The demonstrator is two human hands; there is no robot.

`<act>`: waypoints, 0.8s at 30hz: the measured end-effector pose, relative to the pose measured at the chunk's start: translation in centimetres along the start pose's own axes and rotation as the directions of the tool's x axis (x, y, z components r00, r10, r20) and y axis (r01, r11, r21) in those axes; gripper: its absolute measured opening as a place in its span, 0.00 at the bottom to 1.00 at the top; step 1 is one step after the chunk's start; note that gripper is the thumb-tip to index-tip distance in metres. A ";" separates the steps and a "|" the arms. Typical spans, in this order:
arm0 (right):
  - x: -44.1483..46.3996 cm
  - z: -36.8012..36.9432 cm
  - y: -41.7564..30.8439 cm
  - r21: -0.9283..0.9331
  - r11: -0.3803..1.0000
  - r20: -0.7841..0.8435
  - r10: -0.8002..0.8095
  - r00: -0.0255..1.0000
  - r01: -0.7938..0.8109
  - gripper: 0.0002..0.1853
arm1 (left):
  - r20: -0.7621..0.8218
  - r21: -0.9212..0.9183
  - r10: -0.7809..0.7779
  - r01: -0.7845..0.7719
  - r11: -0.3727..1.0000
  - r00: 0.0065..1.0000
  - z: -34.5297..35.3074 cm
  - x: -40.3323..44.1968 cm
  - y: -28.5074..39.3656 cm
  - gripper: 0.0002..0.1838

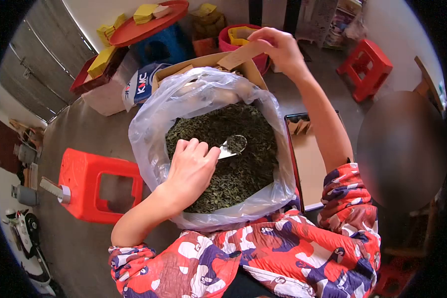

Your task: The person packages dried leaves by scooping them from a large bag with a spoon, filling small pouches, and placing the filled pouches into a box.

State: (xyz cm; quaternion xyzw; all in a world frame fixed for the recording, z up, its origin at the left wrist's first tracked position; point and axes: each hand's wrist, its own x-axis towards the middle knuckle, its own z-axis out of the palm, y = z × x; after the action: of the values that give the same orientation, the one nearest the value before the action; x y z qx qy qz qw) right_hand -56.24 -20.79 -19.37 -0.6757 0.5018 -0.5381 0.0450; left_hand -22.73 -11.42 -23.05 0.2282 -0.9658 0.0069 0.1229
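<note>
My left hand [192,168] is closed around the handle of a small metal scoop [227,152]. Dark green dried leaves, like tea, fill the scoop's bowl, which is just over a heap of the same leaves [238,184]. The heap lies in a clear plastic bag [151,134] lining a cardboard box [259,78]. Above the box's far right corner, my right hand [282,52] pinches a small brown paper packet [244,54] between thumb and fingers. Whether the packet contains anything cannot be seen.
A red stool [79,184] stands at left, carrying a roll-like item. To the right lies a shallow tray [310,169] with several brown packets. Behind are a red round tray [149,22] with yellow packets, a pink tub [226,38] and another red stool [366,69].
</note>
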 end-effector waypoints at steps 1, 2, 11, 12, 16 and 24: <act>-0.4 -1.1 -1.1 0.041 0.999 -0.004 0.009 1.000 -0.008 0.08 | 0.002 -0.003 -0.003 0.003 1.000 1.000 0.0 -0.1 -0.1 0.08; -0.9 -2.1 -2.3 0.084 0.996 -0.008 0.019 1.000 -0.018 0.08 | -0.003 0.001 -0.005 0.005 1.000 1.000 -0.1 -0.3 -0.1 0.08; -9.5 -3.8 -11.0 -0.186 0.887 0.319 -0.353 0.880 0.423 0.06 | -0.037 0.040 -0.103 0.104 0.994 0.994 -2.3 -2.0 -0.6 0.11; -10.6 -2.9 -10.7 -0.176 0.881 0.359 -0.358 0.862 0.439 0.06 | -0.024 0.041 -0.113 0.114 0.993 0.993 -2.6 -2.1 -0.6 0.11; -14.9 0.2 -9.8 -0.141 0.912 0.390 -0.307 0.868 0.386 0.09 | -0.038 0.048 -0.134 0.136 0.990 0.990 -3.2 -2.6 -0.5 0.11; -16.9 0.2 -10.7 -0.085 0.995 0.270 -0.020 0.963 0.045 0.14 | 0.038 0.054 -0.059 0.057 0.997 0.998 -3.3 -2.8 -0.2 0.07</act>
State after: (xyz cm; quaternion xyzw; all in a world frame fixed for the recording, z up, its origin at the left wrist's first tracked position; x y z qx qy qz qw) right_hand -48.00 -3.32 -24.57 -0.7519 0.5038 -0.4189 0.0730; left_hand -19.47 -10.16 -20.55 0.2594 -0.9605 0.0245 0.0980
